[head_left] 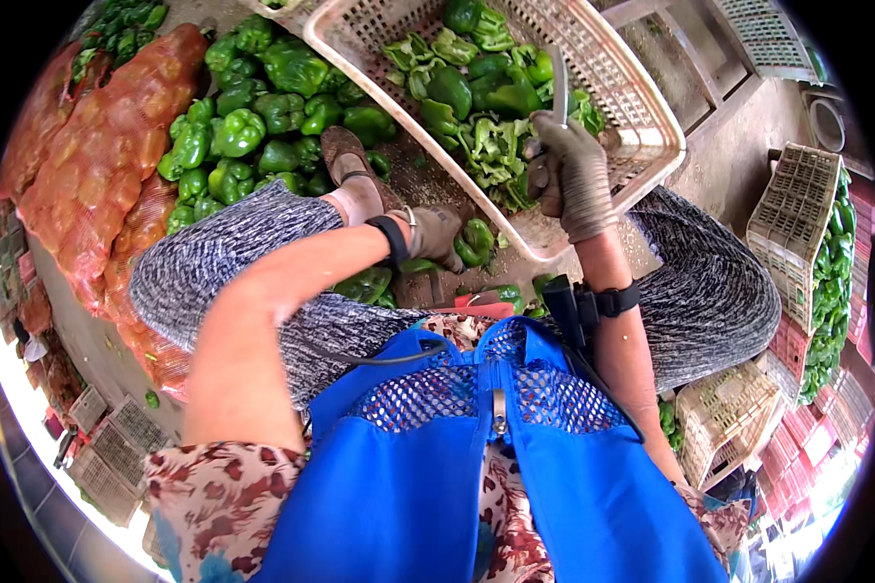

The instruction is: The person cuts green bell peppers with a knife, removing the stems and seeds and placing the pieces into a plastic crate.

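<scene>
My right hand (572,180), in a grey glove, is closed around a knife (559,83) above the near right side of a pale plastic crate (642,160). The blade points away from me. Inside the crate are whole green peppers (449,89) and cut pepper pieces (496,155). My left hand (436,236), also gloved, reaches down between my legs with its fingers stretched toward the floor. Right beside those fingers lies a green pepper (473,243); whether they touch it I cannot tell. The fingertips are partly hidden.
A large heap of green peppers (272,112) covers the floor at the far left. Next to it lie full orange mesh sacks (107,165). More crates (795,209) stand on the right, with peppers (831,282) beside them. My shoe (355,160) is close to the heap.
</scene>
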{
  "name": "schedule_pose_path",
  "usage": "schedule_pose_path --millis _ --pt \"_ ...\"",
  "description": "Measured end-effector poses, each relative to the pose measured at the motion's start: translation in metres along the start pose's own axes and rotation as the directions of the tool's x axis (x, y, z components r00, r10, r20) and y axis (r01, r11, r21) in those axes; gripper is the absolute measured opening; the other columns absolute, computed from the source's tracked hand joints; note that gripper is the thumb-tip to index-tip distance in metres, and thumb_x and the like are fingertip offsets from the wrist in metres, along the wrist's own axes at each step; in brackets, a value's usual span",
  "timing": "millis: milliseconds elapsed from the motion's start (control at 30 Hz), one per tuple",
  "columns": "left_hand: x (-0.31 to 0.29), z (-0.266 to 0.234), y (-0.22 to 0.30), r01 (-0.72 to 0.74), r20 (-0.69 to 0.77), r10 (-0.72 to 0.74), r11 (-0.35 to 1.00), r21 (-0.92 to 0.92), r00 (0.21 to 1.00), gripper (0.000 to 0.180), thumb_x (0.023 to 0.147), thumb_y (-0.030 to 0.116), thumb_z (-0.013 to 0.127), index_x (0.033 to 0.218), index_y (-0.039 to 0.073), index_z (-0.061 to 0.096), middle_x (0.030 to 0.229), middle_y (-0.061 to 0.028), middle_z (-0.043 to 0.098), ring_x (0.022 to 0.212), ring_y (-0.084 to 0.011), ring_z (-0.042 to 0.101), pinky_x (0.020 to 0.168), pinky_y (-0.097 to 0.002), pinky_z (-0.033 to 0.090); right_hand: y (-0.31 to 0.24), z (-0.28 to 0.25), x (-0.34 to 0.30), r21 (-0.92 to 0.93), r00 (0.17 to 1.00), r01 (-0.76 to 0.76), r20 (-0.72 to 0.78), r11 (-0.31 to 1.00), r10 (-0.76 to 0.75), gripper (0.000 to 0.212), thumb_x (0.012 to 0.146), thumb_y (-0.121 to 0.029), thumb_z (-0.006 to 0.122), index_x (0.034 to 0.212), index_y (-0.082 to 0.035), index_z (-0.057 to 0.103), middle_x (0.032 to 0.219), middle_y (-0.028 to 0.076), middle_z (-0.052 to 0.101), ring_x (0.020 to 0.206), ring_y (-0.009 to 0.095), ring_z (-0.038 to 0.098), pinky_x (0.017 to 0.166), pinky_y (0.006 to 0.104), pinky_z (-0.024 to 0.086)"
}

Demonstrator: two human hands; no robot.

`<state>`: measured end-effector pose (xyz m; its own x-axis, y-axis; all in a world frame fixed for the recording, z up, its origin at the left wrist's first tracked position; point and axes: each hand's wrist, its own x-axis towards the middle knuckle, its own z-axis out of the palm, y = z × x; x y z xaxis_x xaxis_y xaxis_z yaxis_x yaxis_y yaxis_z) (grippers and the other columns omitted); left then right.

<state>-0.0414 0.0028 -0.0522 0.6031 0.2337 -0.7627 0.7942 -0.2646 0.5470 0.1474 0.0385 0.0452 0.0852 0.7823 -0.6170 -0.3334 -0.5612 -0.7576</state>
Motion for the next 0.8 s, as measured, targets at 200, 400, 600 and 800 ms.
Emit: schedule_pose_path --millis 200,400,600,800 --pt "-0.124 -0.055 0.014 -0.188 -0.448 0.142 0.981 -0.058 0.883 0.09 0.061 0.018 0.082 0.137 0.004 0.038 0.12 -0.0205 0.06 0.111 -0.0322 0.06 0.094 -0.0361 0.049 0.016 0.0 -0.009 -0.4 0.972 0.223 0.167 0.889 -0.168 0.03 0.08 -0.012 0.063 0.107 0.001 0.06 0.069 0.003 0.056 0.055 0.01 0.052 0.049 0.0258 0.044" --pt "-0.112 -0.072 -0.006 -0.179 -0.876 -0.02 0.976 -0.121 0.482 0.094 0.06 0.021 0.088 0.137 0.008 0.036 0.123 -0.0147 0.058 0.115 -0.0273 0.057 0.099 -0.0392 0.046 0.027 0.001 -0.015 -0.498 0.736 0.675 0.504 0.544 -0.452 0.047 0.074 -0.006 0.062 0.119 0.004 0.054 0.081 0.016 0.057 0.073 0.026 0.056 0.071 0.0326 0.048" --pt "-0.06 -0.062 -0.016 -0.116 -0.936 -0.143 0.975 -0.189 0.322 0.095 0.062 0.031 0.086 0.138 0.008 0.033 0.127 -0.019 0.054 0.116 -0.0341 0.054 0.099 -0.0404 0.044 0.045 0.003 -0.014 -0.543 0.77 0.637 0.467 0.546 -0.434 0.053 0.079 -0.007 0.059 0.129 0.002 0.045 0.088 0.024 0.058 0.075 0.033 0.06 0.073 0.0371 0.049" --pt "-0.036 -0.037 -0.035 0.012 -0.979 -0.1 0.995 -0.1 0.176 0.101 0.06 0.036 0.086 0.138 0.004 0.032 0.125 -0.0181 0.051 0.113 -0.038 0.052 0.095 -0.0439 0.045 0.042 0.015 -0.02 -0.565 0.812 0.58 0.46 0.587 -0.359 0.053 0.079 -0.007 0.06 0.127 0.007 0.043 0.099 0.026 0.059 0.089 0.037 0.061 0.082 0.0351 0.048"
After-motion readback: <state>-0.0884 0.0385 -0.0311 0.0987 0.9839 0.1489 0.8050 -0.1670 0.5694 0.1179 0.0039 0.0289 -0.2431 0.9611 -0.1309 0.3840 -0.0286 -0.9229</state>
